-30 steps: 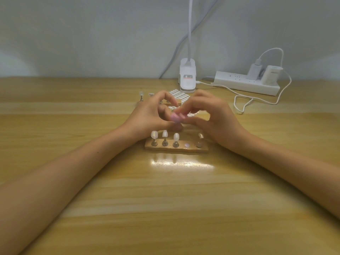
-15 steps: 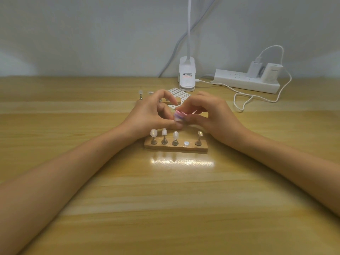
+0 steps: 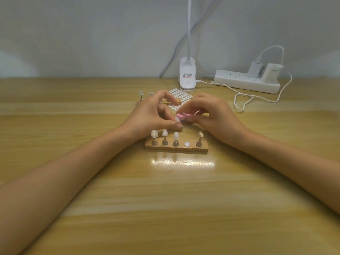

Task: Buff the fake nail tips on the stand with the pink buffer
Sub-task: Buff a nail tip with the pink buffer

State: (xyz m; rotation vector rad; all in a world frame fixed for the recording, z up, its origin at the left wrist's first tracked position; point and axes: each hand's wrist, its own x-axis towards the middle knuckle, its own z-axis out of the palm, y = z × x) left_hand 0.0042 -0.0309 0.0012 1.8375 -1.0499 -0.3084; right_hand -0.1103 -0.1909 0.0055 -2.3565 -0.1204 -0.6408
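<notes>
A wooden stand [image 3: 176,148] lies in front of my hands, with several metal pegs carrying pale fake nail tips [image 3: 165,133]; one slot shows only a round white disc [image 3: 187,143]. My left hand [image 3: 149,116] pinches a peg with a nail tip [image 3: 177,119] lifted above the stand. My right hand [image 3: 211,115] holds the pink buffer [image 3: 184,115] against that tip. The buffer is mostly hidden by my fingers.
Behind my hands lie a second wooden stand [image 3: 174,103] with a nail tip on a peg [image 3: 141,95] and a sheet of white stickers [image 3: 179,94]. A white clip lamp [image 3: 187,77] and a power strip [image 3: 246,81] with chargers and a cable [image 3: 244,100] sit at the back.
The pink buffer has shifted slightly across the held nail tip, with small finger movements of my right hand. Both hands stay above the stand.
</notes>
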